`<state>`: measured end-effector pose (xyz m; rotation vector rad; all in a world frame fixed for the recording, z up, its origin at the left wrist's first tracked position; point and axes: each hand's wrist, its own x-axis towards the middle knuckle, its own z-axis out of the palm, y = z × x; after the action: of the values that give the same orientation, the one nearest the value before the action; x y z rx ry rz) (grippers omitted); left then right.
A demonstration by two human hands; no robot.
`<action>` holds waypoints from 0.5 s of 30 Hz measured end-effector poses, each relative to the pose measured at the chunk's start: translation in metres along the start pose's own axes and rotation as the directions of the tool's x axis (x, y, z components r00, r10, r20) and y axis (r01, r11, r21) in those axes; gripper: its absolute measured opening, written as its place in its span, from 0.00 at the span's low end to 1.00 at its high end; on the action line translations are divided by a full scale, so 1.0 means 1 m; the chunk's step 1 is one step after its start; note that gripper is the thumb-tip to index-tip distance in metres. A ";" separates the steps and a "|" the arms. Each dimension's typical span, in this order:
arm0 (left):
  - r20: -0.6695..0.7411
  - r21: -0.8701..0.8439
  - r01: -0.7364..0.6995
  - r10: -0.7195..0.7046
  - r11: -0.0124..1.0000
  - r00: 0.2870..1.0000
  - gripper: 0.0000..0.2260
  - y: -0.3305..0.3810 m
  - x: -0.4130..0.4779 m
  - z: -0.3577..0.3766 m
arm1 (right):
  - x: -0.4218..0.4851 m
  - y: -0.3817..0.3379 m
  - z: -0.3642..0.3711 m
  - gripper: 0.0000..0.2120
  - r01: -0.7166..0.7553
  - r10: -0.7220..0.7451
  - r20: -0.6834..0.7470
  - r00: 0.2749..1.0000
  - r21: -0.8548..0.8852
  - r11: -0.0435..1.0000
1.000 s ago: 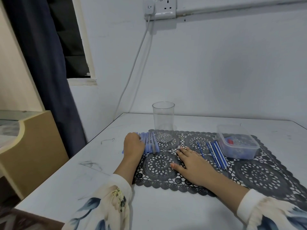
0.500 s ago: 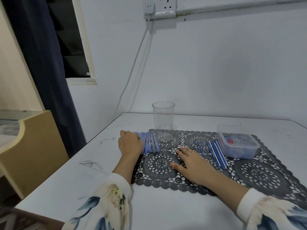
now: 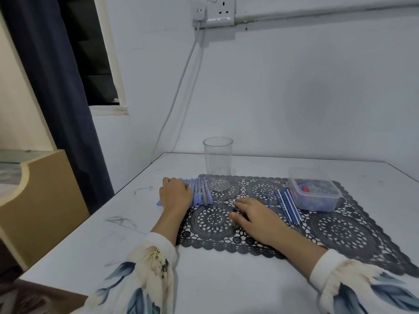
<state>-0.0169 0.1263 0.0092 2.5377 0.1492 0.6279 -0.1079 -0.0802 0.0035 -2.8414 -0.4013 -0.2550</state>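
You are sliding your left hand [image 3: 175,197] leftward, fingers curled over the blue pens [image 3: 201,193], gathering them — right hand [image 3: 254,215] lying flat.

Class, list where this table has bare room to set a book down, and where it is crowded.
Free: the table strip between mat and sleeves; the mat's right front corner, nearer than the lidded box; the table behind that box. Crowded: near the cup, where the left hand lies on the pens and the right hand beside the refills.
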 end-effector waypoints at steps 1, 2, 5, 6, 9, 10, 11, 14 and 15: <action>-0.005 -0.003 -0.021 0.021 1.000 1.000 0.11 0.002 -0.002 -0.001 | -0.002 -0.001 -0.004 0.25 0.013 -0.013 -0.037 0.999 0.003 1.000; -0.014 -0.008 -0.045 0.045 0.999 0.999 0.11 0.004 -0.003 -0.002 | -0.003 -0.001 -0.008 0.23 0.017 -0.017 -0.073 0.997 -0.003 1.000; -0.038 -0.091 -0.114 0.111 0.989 0.993 0.12 0.012 -0.010 -0.004 | -0.007 0.002 -0.022 0.17 -0.030 0.032 -0.186 0.982 0.014 0.999; -0.034 -0.129 -0.137 0.134 0.982 0.990 0.12 0.015 -0.014 -0.005 | -0.009 0.003 -0.028 0.15 -0.059 0.068 -0.222 0.973 0.046 0.997; 0.069 -0.238 -0.151 0.171 0.960 0.983 0.12 0.029 -0.030 -0.007 | -0.016 0.010 -0.043 0.12 -0.187 0.211 -0.271 0.939 0.112 0.976; 0.118 -0.245 -0.150 0.183 0.958 0.976 0.11 0.036 -0.037 -0.008 | -0.019 0.013 -0.047 0.11 -0.236 0.258 -0.277 0.926 0.109 0.966; 0.163 -0.240 -0.153 0.195 0.959 0.967 0.12 0.043 -0.042 -0.008 | -0.022 0.017 -0.050 0.11 -0.281 0.301 -0.277 0.912 0.111 0.953; 0.262 -0.237 -0.190 0.251 0.953 0.932 0.12 0.061 -0.052 -0.004 | -0.029 0.031 -0.057 0.10 -0.408 0.429 -0.240 0.871 0.134 0.903; 0.295 -0.245 -0.195 0.265 0.950 0.918 0.11 0.067 -0.054 -0.001 | -0.031 0.036 -0.058 0.09 -0.448 0.468 -0.223 0.855 0.134 0.884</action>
<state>-0.0666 0.0571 0.0224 2.4255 -0.3237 0.2828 -0.1347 -0.1379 0.0435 -2.6762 0.3147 -0.4766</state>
